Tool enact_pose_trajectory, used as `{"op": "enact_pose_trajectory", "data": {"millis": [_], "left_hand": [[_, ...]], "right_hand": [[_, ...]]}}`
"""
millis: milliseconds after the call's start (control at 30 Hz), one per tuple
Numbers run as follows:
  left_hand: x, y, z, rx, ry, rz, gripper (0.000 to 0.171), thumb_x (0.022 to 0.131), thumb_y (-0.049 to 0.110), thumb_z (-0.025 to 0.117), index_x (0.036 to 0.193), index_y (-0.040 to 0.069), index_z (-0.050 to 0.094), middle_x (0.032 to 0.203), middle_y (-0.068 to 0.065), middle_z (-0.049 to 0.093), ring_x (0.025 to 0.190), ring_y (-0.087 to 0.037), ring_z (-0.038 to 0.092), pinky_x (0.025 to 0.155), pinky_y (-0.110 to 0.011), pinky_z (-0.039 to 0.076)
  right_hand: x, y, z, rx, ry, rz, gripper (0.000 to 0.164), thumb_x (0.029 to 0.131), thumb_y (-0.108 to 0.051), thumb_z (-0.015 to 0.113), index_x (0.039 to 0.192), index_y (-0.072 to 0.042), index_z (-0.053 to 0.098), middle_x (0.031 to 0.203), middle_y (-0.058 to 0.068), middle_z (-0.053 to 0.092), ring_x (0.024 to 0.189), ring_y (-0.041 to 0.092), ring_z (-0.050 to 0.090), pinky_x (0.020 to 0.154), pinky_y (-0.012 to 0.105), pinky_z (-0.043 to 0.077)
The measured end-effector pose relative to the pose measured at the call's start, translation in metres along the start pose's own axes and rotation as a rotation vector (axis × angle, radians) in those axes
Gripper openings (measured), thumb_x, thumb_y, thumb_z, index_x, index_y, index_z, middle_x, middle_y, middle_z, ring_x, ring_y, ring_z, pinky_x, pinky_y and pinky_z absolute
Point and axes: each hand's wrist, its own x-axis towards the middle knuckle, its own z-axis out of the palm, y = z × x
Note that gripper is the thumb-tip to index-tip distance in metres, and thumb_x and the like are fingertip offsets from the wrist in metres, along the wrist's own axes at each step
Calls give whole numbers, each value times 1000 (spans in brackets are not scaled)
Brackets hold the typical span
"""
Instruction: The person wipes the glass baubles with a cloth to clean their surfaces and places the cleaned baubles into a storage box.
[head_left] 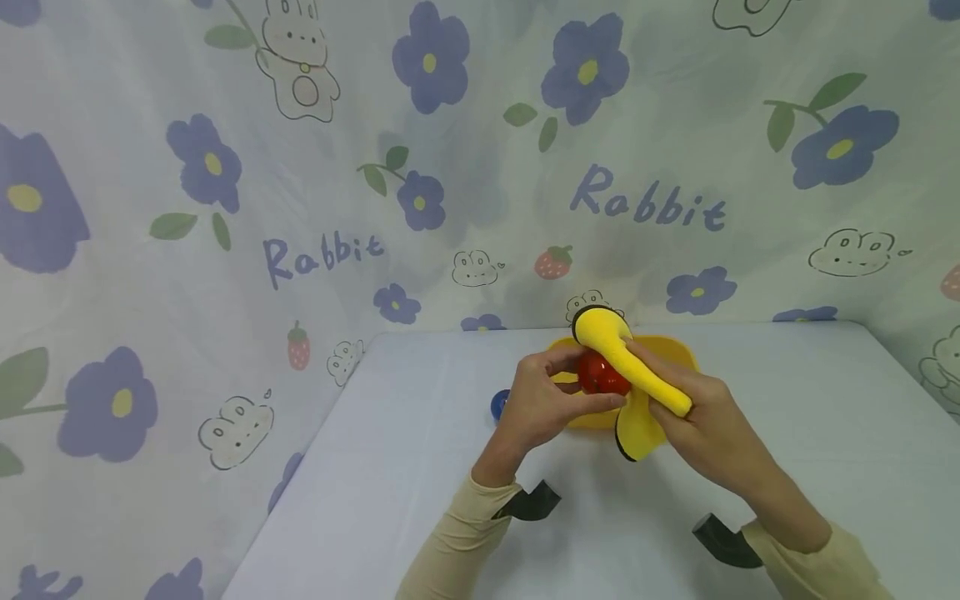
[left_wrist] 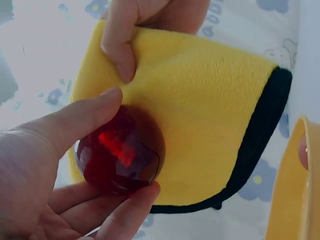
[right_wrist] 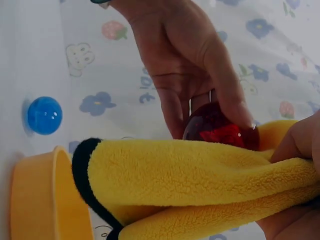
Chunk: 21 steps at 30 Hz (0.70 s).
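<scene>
A glossy, see-through red ball [left_wrist: 117, 155] is pinched between the thumb and fingers of my left hand [head_left: 543, 400]. My right hand [head_left: 708, 421] grips a folded yellow cloth [right_wrist: 190, 172] with black edging, its fingers curled over the fabric. In the left wrist view the cloth spreads out right behind the ball, and the right fingers [left_wrist: 125, 65] press into its upper edge. Part of the cloth hangs down below the right hand in the head view. Both hands are raised in front of the yellow container.
A yellow container [head_left: 678, 350] stands on the white table [head_left: 420, 467] toward the back. Beside it on the left lies a blue ball [right_wrist: 45, 115]. A reddish round thing [left_wrist: 303, 152] shows inside the container. Behind the table hangs a flower-and-rabbit printed curtain [head_left: 480, 150].
</scene>
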Motion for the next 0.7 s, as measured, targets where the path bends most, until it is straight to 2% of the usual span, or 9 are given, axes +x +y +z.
{"op": "enact_pose_trajectory", "data": {"millis": [100, 233, 433, 700], "left_hand": [[-2, 2, 1, 1, -2, 16, 48, 81, 20, 89, 126, 15, 73, 120, 1, 76, 105, -7, 68, 85, -25, 63], [-5, 6, 2, 6, -3, 26, 51, 79, 21, 90, 127, 13, 73, 121, 0, 75, 106, -6, 68, 84, -24, 63], [-7, 10, 2, -9, -7, 35, 56, 78, 19, 91, 130, 11, 72, 123, -2, 72, 107, -6, 69, 83, -25, 64], [-7, 9, 0, -8, -11, 52, 53, 80, 17, 90, 129, 9, 72, 123, -8, 73, 107, -9, 71, 82, -26, 64]], "right_hand": [[1, 2, -2, -26, -10, -13, 69, 91, 16, 60, 153, -14, 52, 137, 15, 67, 84, 6, 54, 73, 12, 54], [3, 4, -3, -8, -23, -17, 68, 92, 15, 60, 154, -13, 50, 138, 15, 67, 84, 7, 55, 76, 13, 57], [2, 8, -3, 80, -48, 8, 64, 93, 16, 57, 152, -8, 51, 122, 14, 68, 79, 10, 57, 70, 19, 60], [1, 11, 2, 129, -72, 79, 58, 96, 11, 56, 152, -2, 49, 115, 14, 67, 75, 12, 58, 64, 21, 59]]}}
